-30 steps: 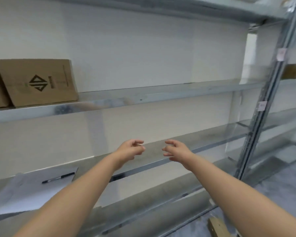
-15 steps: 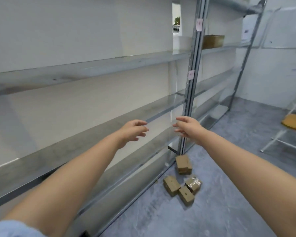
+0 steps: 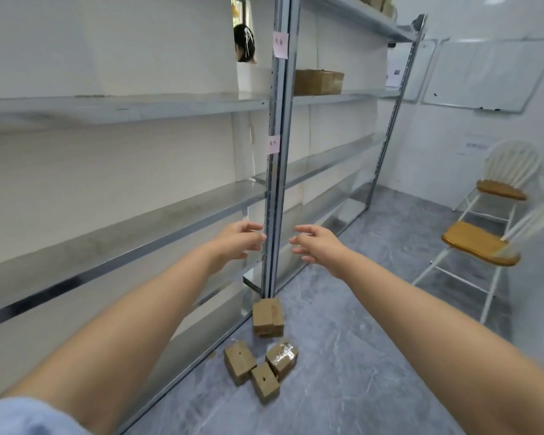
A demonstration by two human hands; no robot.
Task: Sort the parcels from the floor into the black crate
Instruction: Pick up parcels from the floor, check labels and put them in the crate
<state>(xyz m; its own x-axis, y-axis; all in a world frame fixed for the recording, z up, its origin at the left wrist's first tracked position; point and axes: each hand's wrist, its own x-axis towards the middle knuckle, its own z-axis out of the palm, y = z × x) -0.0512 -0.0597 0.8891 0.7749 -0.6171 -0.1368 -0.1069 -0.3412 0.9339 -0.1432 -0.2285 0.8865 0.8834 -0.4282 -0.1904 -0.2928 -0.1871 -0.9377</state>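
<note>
Several small brown cardboard parcels lie on the grey floor at the foot of the metal shelving. One parcel [image 3: 267, 315] leans against the shelf upright. Two plain parcels [image 3: 239, 362] [image 3: 265, 382] and one wrapped in clear film [image 3: 282, 356] lie in a cluster nearer to me. My left hand [image 3: 240, 240] and my right hand [image 3: 318, 243] are stretched out in front of me, well above the parcels, fingers loosely spread and holding nothing. No black crate is in view.
Long metal shelving [image 3: 274, 171] runs along the left wall, with a cardboard box [image 3: 318, 82] on a higher shelf. Two white chairs with wooden seats [image 3: 478, 243] stand at the right. A person's head [image 3: 245, 43] shows behind the shelving. A whiteboard [image 3: 487, 73] hangs on the far wall.
The view has swung right and down, from the shelf with a box and papers to the floor. The parcels and chairs have come into view. Both hands stay outstretched and hold nothing.
</note>
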